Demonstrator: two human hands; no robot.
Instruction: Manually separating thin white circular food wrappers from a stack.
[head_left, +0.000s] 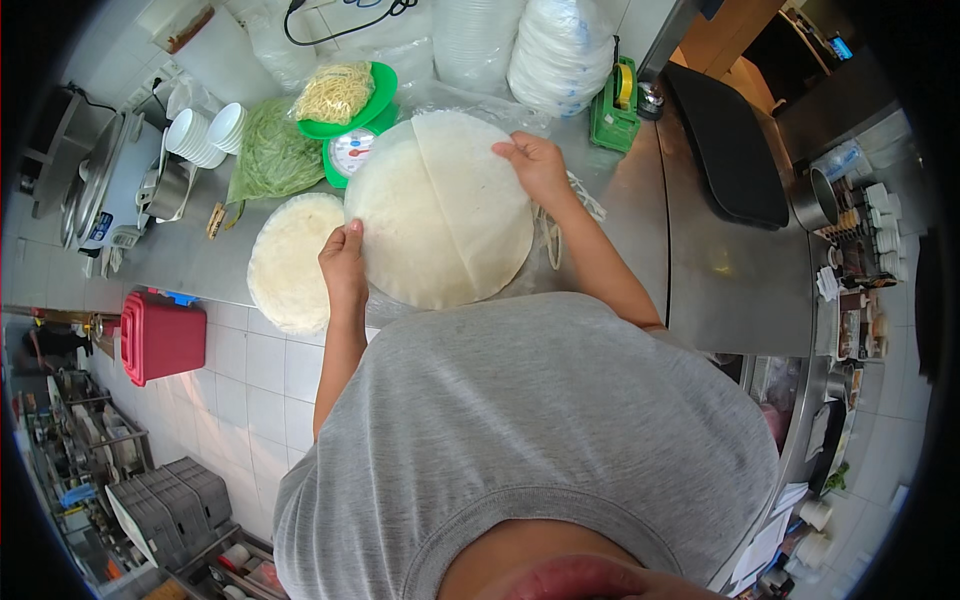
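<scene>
Both my hands grip a large round pale wrapper sheet (420, 217) by its edges, over the steel counter's front part. A straight seam or edge runs across it. My left hand (345, 259) pinches its left edge with thumb and fingers. My right hand (536, 165) pinches the upper right edge. A second round pale stack of sheets (294, 259) lies left of it, partly behind my left hand and jutting over the counter's front edge. Pale strips (589, 199) show beside my right forearm. What lies under the held sheet is hidden.
A green kitchen scale (351, 154) carries bagged noodles (335, 91). Left of it are a bag of shredded greens (277, 150) and stacked white bowls (196, 139). A green tape dispenser (615, 120) and a black tray (724, 150) stand right. A red bin (165, 337) is on the floor.
</scene>
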